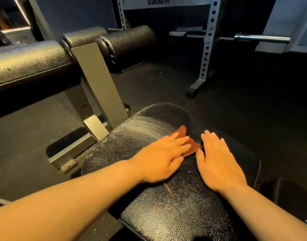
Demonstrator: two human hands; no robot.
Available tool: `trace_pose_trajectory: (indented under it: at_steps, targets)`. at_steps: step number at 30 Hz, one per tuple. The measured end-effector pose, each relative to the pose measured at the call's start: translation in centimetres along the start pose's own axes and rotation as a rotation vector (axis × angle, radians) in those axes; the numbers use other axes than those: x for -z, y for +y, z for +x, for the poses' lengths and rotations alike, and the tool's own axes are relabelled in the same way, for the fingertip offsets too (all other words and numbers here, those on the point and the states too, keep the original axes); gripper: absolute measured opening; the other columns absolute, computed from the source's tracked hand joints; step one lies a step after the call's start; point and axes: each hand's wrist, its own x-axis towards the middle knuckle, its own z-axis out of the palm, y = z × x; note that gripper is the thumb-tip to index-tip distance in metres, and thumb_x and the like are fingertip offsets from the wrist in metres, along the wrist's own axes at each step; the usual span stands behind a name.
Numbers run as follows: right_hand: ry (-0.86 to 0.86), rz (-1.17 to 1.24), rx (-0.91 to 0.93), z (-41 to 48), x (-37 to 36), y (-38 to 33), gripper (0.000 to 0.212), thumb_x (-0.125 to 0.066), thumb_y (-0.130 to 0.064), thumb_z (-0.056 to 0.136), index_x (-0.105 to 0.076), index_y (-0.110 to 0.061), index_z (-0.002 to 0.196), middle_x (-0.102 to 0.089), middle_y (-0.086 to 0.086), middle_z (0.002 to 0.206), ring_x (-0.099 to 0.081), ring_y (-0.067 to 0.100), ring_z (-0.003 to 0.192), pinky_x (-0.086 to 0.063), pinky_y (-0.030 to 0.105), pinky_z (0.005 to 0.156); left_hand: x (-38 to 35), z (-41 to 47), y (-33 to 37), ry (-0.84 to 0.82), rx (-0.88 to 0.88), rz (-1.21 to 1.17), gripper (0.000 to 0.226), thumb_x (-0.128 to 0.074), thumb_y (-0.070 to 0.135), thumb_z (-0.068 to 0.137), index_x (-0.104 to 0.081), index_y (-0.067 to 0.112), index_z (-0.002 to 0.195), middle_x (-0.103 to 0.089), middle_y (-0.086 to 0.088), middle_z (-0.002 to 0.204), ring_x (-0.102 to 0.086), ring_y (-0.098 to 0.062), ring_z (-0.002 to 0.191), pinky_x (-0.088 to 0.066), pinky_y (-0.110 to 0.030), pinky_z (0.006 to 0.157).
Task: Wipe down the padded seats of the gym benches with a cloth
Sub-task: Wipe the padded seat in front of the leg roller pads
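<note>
The left hand presses a reddish cloth flat, fingers straight, near the bench pad's far right edge; the right hand lies open beside it.

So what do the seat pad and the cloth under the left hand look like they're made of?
The seat pad looks like black vinyl or faux leather: pebbled grain, glossy highlights. The cloth under the left hand looks like thin, matte reddish-brown fabric, possibly microfibre; blur hides its weave.
</note>
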Motion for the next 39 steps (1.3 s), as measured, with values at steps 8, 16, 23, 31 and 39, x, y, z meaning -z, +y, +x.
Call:
trace_pose_trajectory:
  at_steps: [8,16,23,31,39]
  targets:
    - [-0.013,-0.047,0.018,0.3,0.2,-0.3,0.065,-0.025,-0.05,0.103,-0.013,-0.02,0.16,-0.006,-0.006,0.167,0.001,0.011,0.154,0.005,0.027,0.123,3.3,5.9,-9.6,0.047,0.913,0.123,0.047,-0.024,0.03,0.094,-0.053,0.011,0.126,-0.053,-0.012,0.128,-0.041,-0.036,0.125,-0.032,-0.046,0.106]
    - [-0.032,-0.075,0.037,0.5,0.3,-0.2,0.068,-0.023,-0.05,0.103,-0.01,-0.017,0.16,-0.003,-0.003,0.168,0.003,0.011,0.154,0.003,0.03,0.125,1.2,3.6,-3.4,-0.115,-0.029,-0.086,0.049,-0.042,0.028,0.102,-0.046,0.012,0.148,-0.03,-0.005,0.161,-0.014,-0.016,0.152,-0.009,-0.029,0.124]
    - [-0.038,-0.052,0.03,0.6,0.4,-0.4,0.068,-0.023,-0.051,0.102,-0.009,-0.018,0.161,-0.002,-0.005,0.168,0.006,0.009,0.153,0.003,0.031,0.126,2.8,6.1,-10.7,0.021,0.563,0.251,0.044,-0.027,0.027,0.097,-0.057,0.011,0.126,-0.055,-0.015,0.128,-0.044,-0.037,0.12,-0.038,-0.052,0.102]
    - [-0.023,-0.04,0.057,0.9,0.6,-0.2,0.068,-0.03,-0.049,0.1,-0.015,-0.018,0.159,-0.011,-0.004,0.167,-0.001,0.009,0.154,0.002,0.029,0.125,-1.4,11.0,-1.5,0.066,0.126,0.144,0.043,-0.035,0.028,0.099,-0.058,0.009,0.129,-0.051,-0.014,0.14,-0.042,-0.037,0.13,-0.028,-0.042,0.111]
    - [-0.028,-0.03,0.025,0.5,0.8,-0.8,0.07,-0.024,-0.052,0.102,-0.003,-0.02,0.161,0.005,-0.009,0.167,0.019,-0.004,0.141,0.012,0.024,0.12,2.0,7.6,-12.0,0.034,0.405,0.103,0.042,-0.04,0.023,0.096,-0.054,0.012,0.134,-0.053,-0.014,0.133,-0.046,-0.04,0.124,-0.04,-0.052,0.103]
